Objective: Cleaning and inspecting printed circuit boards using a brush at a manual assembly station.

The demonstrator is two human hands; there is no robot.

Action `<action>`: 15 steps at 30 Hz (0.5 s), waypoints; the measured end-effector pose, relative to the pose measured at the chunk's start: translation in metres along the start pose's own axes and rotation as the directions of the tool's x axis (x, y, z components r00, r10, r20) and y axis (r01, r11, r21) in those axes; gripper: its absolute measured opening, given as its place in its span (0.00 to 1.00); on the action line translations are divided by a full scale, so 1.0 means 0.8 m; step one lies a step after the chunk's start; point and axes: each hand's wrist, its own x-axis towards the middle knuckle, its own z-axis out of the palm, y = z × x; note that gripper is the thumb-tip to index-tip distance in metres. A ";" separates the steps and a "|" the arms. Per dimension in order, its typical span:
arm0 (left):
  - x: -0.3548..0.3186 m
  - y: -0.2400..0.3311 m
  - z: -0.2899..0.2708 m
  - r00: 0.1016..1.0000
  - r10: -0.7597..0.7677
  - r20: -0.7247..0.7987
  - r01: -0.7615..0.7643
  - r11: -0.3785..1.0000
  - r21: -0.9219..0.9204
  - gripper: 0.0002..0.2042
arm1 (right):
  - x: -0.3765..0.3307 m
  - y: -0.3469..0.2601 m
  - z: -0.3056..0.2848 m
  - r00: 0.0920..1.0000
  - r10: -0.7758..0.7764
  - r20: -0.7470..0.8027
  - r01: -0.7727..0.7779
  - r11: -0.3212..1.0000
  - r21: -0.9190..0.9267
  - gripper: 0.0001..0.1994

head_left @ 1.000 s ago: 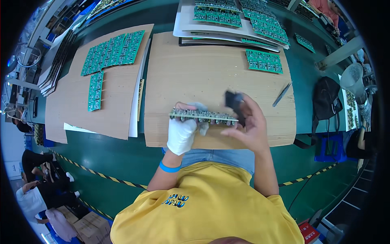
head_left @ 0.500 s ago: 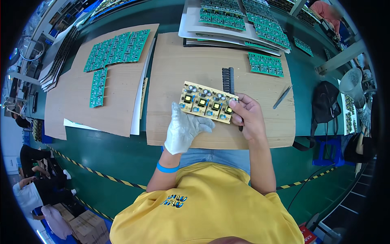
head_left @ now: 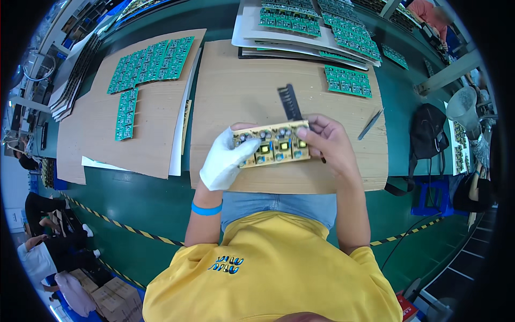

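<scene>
A tan circuit board panel (head_left: 274,144), set with transformers and capacitors, is held component side up above the cardboard. My left hand (head_left: 222,160), in a white glove, grips its left end with the thumb across the top. The bare right hand (head_left: 332,144) pinches the right end, thumb on the face and fingers behind. A black brush (head_left: 290,102) sticks out beyond the board's far edge. Its handle runs behind the board into my right hand, and a dark tip shows below the fingers.
Cardboard (head_left: 225,80) lies under my hands. Green circuit boards (head_left: 348,80) rest at its far right, near tweezers (head_left: 370,124). More green boards (head_left: 153,64) sit on the left cardboard. Stacked sheets with boards (head_left: 292,40) stand at the back; a black bag (head_left: 431,134) is at right.
My left hand has closed on the board's left end, which it only supported before. The board has turned counterclockwise and shifted slightly left. The brush has tilted to the left.
</scene>
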 end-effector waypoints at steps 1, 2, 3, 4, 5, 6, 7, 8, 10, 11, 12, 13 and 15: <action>0.002 0.003 0.005 1.000 -0.001 -0.006 0.002 0.994 0.109 0.16 | 0.004 0.003 0.005 0.988 -0.129 -0.080 0.119 0.985 -0.123 0.21; 0.004 0.004 0.009 1.000 -0.002 0.000 0.002 0.994 0.106 0.16 | 0.005 0.004 0.009 0.954 -0.264 -0.142 0.223 0.942 -0.252 0.25; 0.005 0.005 0.012 0.999 0.009 -0.043 -0.006 0.998 0.056 0.15 | 0.001 0.000 0.012 0.953 -0.265 -0.147 0.223 0.941 -0.255 0.25; 0.006 0.005 0.015 0.996 0.018 -0.090 -0.018 1.000 0.006 0.14 | -0.009 -0.007 0.018 0.932 -0.330 -0.150 0.242 0.874 -0.421 0.29; 0.007 0.005 0.018 0.990 0.025 -0.137 -0.031 0.999 -0.044 0.14 | -0.018 -0.013 0.023 0.908 -0.393 -0.141 0.249 0.780 -0.574 0.34; 0.008 0.005 0.021 0.991 0.024 -0.135 -0.030 0.999 -0.046 0.14 | -0.022 -0.016 0.027 0.884 -0.452 -0.120 0.243 0.663 -0.708 0.39; 0.009 0.006 0.023 0.991 0.028 -0.127 -0.030 1.000 -0.009 0.13 | -0.019 -0.014 0.030 0.884 -0.451 -0.121 0.241 0.663 -0.709 0.39; 0.010 0.007 0.025 0.992 0.033 -0.119 -0.030 0.999 0.027 0.13 | -0.014 -0.010 0.033 0.874 -0.478 -0.080 0.263 0.606 -0.751 0.42; 0.010 0.006 0.027 0.993 0.036 -0.112 -0.029 0.997 0.065 0.13 | -0.006 -0.004 0.039 0.852 -0.524 0.006 0.304 0.486 -0.819 0.49; 0.009 0.006 0.027 0.992 0.043 -0.116 -0.033 0.996 0.082 0.13 | -0.005 -0.004 0.041 0.852 -0.523 0.006 0.305 0.487 -0.819 0.49; 0.008 0.006 0.027 0.992 0.050 -0.119 -0.038 0.994 0.100 0.13 | -0.006 -0.005 0.044 0.862 -0.506 0.008 0.290 0.481 -0.827 0.50; 0.007 0.006 0.026 0.991 0.057 -0.123 -0.042 0.992 0.118 0.13 | -0.006 -0.007 0.047 0.872 -0.489 0.009 0.275 0.475 -0.836 0.50; 0.007 0.003 0.028 0.991 0.067 -0.119 -0.053 0.992 0.112 0.13 | -0.007 -0.010 0.052 0.882 -0.471 0.010 0.259 0.467 -0.845 0.51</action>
